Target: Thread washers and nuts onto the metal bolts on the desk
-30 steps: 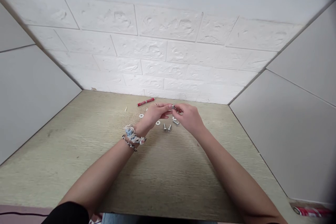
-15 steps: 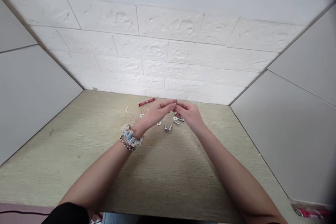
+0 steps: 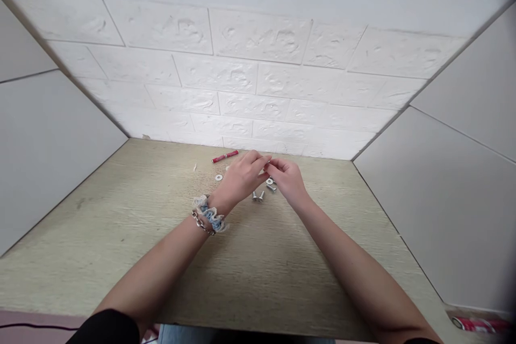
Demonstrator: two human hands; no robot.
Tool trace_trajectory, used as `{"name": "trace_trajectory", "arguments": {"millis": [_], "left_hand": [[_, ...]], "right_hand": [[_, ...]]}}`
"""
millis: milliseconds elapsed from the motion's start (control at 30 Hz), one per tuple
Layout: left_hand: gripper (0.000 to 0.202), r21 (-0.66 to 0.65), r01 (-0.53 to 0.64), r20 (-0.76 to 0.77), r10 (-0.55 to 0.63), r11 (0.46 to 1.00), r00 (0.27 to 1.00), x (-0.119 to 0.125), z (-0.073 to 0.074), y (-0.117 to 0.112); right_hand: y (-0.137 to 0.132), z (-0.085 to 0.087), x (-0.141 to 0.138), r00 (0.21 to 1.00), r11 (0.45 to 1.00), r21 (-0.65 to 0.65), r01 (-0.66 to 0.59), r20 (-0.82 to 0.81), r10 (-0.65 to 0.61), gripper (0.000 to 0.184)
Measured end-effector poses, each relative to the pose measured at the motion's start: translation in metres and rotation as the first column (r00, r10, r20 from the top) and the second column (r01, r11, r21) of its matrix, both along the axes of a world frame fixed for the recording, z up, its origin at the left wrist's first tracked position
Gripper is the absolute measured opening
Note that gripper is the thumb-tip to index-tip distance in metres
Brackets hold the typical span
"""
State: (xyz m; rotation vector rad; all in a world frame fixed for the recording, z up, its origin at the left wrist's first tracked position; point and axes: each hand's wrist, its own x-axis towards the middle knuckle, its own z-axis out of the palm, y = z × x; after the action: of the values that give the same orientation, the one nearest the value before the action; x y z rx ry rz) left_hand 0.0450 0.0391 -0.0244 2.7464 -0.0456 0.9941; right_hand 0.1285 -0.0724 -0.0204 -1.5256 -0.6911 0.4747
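My left hand (image 3: 243,174) and my right hand (image 3: 289,178) meet fingertip to fingertip above the tabletop. Both are closed in a pinch around a small piece with a metallic glint; the fingers cover most of it, so its kind does not show. Just below them lie two bolts (image 3: 262,196) side by side, heads towards me. Another bolt (image 3: 271,188) rests under my right hand, beside a flat washer (image 3: 269,181). A second washer (image 3: 219,177) lies left of my left hand.
A slim red tube (image 3: 224,156) lies near the white brick-patterned wall (image 3: 237,102). A small white scrap (image 3: 195,167) is to its left. Pale side panels (image 3: 451,204) bound the wooden tabletop (image 3: 133,226). A red cylinder (image 3: 479,325) lies at bottom right.
My left hand has rolled over, its back now more upward and its fingers lower, covering a washer below it. The left washer shows more fully. My right hand has barely shifted.
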Motion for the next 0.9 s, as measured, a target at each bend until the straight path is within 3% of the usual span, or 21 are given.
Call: {"name": "trace_trajectory", "arguments": {"millis": [167,333,567,733,833,900], "left_hand": [[0.036,-0.053,0.055,0.036,-0.053,0.997,0.998,0.0,-0.004,0.005],[0.038,-0.134,0.082,-0.028,-0.086,0.988,0.996,0.0,-0.004,0.008],[0.044,-0.247,0.098,-0.009,-0.104,0.964,0.995,-0.002,0.007,0.005],[0.049,-0.489,0.127,0.035,-0.126,0.863,0.991,-0.004,0.021,-0.001],[0.041,-0.621,0.112,0.015,-0.131,0.776,0.991,-0.005,0.029,-0.006],[0.035,-0.654,0.101,0.006,-0.128,0.75,0.992,-0.007,0.034,-0.009]], "right_hand": [[0.001,-0.003,0.002,0.988,0.996,0.019,-0.083,-0.129,0.084,0.026],[0.002,-0.004,0.004,0.967,0.992,0.055,-0.112,-0.224,0.121,0.022],[-0.001,-0.001,0.006,0.885,0.972,0.093,-0.216,-0.403,0.235,0.019],[-0.008,0.015,0.01,0.904,0.969,0.092,-0.231,-0.349,0.249,0.025],[-0.012,0.024,0.011,0.922,0.971,0.1,-0.218,-0.306,0.239,0.026],[-0.015,0.029,0.011,0.927,0.974,0.099,-0.202,-0.3,0.223,0.025]]}}
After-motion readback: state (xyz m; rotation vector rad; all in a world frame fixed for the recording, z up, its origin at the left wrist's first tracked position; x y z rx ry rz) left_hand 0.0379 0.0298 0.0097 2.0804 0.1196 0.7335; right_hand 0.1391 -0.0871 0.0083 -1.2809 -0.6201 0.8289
